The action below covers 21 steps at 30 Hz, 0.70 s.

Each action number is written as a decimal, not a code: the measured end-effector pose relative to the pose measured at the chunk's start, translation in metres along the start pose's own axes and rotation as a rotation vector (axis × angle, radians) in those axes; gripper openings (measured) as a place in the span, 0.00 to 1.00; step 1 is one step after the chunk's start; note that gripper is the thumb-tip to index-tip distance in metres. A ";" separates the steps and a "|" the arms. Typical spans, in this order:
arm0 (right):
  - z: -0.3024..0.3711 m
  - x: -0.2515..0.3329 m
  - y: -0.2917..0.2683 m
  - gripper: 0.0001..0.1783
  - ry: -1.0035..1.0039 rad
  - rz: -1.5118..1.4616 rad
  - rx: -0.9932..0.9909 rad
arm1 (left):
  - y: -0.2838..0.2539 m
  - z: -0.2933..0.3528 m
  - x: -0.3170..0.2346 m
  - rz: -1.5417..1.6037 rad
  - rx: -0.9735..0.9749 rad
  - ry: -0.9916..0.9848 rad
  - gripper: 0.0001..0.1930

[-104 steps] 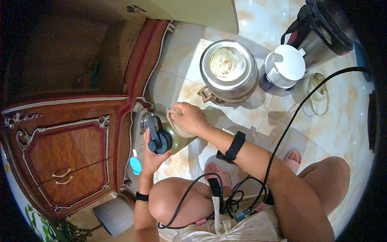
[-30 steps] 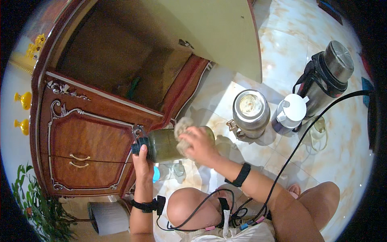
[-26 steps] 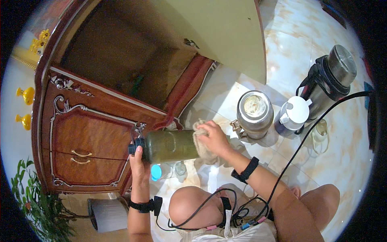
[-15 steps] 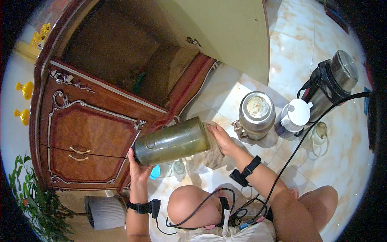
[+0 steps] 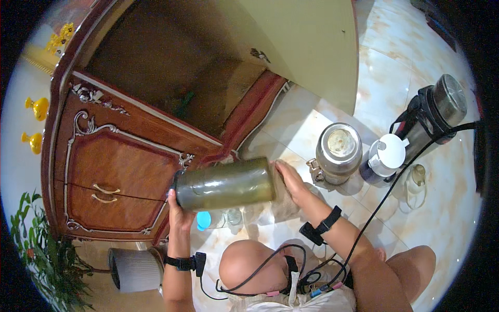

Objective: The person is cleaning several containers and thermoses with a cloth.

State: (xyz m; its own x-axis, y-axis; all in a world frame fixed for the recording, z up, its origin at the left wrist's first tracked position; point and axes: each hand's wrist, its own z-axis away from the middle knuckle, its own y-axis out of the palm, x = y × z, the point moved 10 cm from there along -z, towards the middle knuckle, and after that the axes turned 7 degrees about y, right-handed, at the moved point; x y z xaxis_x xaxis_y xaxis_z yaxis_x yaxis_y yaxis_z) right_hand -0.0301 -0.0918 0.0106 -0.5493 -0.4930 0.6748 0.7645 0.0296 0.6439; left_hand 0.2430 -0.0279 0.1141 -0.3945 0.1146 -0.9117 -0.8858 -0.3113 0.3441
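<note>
A large greenish see-through jar [image 5: 226, 183] is held on its side above the floor, in front of the wooden cabinet. My left hand [image 5: 179, 214] grips its dark left end, thumb up along the side. Against the jar's right end, my right hand [image 5: 292, 182] presses a beige cloth [image 5: 285, 202]; the fingers are partly hidden behind the cloth and jar. Below the jar, a container with a blue lid [image 5: 204, 220] and a small clear glass [image 5: 233, 216] stand on the floor.
The cabinet [image 5: 117, 171] has its pale door [image 5: 306, 47] swung wide. At right stand a metal canister [image 5: 339, 153], a white-lidded jug [image 5: 385, 158], a tall steel flask [image 5: 434, 117] and a small clear bottle [image 5: 416, 182]. A black cable [image 5: 387, 197] runs past my right arm. A plant [image 5: 47, 255] is at left.
The jar has turned to lie more level, its right end lower than before. My right hand and the cloth have shifted slightly right and down. The view has moved a little.
</note>
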 end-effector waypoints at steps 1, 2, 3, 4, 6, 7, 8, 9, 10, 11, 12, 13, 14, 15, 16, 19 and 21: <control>-0.001 0.007 -0.007 0.20 -0.072 0.101 -0.033 | 0.003 0.003 0.000 -0.087 0.003 0.001 0.28; -0.003 0.013 -0.013 0.20 -0.145 0.203 -0.066 | 0.005 0.004 0.002 -0.100 -0.019 0.021 0.26; -0.003 0.017 -0.020 0.19 -0.220 0.163 -0.139 | 0.009 0.003 0.001 -0.095 -0.027 0.039 0.25; -0.002 0.017 -0.020 0.19 -0.217 0.167 -0.137 | 0.016 0.001 0.000 -0.089 -0.036 0.055 0.24; 0.007 0.029 -0.026 0.19 -0.296 0.226 -0.280 | 0.027 0.001 -0.006 -0.117 -0.063 0.085 0.23; 0.016 0.040 -0.022 0.20 -0.329 0.220 -0.320 | 0.029 0.001 -0.012 -0.149 -0.087 0.114 0.21; 0.015 0.038 -0.021 0.20 -0.328 0.223 -0.314 | 0.028 -0.002 -0.014 -0.147 -0.091 0.118 0.21; 0.015 0.034 -0.026 0.19 -0.331 0.219 -0.357 | 0.024 -0.006 -0.017 -0.158 -0.120 0.141 0.20; 0.017 0.037 -0.027 0.19 -0.337 0.214 -0.397 | 0.021 -0.011 -0.021 -0.169 -0.148 0.167 0.19; 0.024 0.040 -0.026 0.17 -0.331 0.244 -0.428 | 0.018 -0.014 -0.023 -0.171 -0.188 0.178 0.17; 0.028 0.044 -0.024 0.17 -0.334 0.246 -0.421 | 0.018 -0.016 -0.026 -0.169 -0.191 0.185 0.17; 0.037 0.055 -0.021 0.16 -0.425 0.334 -0.432 | 0.021 -0.019 -0.027 -0.191 -0.169 0.190 0.17; 0.045 0.065 -0.017 0.14 -0.516 0.423 -0.442 | 0.025 -0.021 -0.028 -0.212 -0.147 0.194 0.17; 0.055 0.082 -0.007 0.13 -0.691 0.532 -0.400 | 0.027 -0.022 -0.027 -0.210 -0.144 0.194 0.17; 0.059 0.087 -0.005 0.13 -0.691 0.534 -0.399 | 0.031 -0.021 -0.031 -0.260 -0.135 0.233 0.17; 0.088 0.105 0.063 0.16 -0.986 0.962 -0.109 | 0.059 -0.014 -0.028 -0.481 -0.041 0.329 0.25; 0.080 0.089 0.092 0.20 -0.923 1.085 0.044 | 0.089 -0.006 -0.014 -0.561 0.142 0.364 0.33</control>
State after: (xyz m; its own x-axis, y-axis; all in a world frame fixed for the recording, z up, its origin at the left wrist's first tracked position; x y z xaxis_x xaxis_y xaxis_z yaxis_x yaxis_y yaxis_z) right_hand -0.0361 -0.0632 0.1586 0.2596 0.5243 0.8110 0.9400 0.0551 -0.3366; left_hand 0.1706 -0.0628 0.1561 0.2194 -0.1096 -0.9695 -0.9654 -0.1679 -0.1995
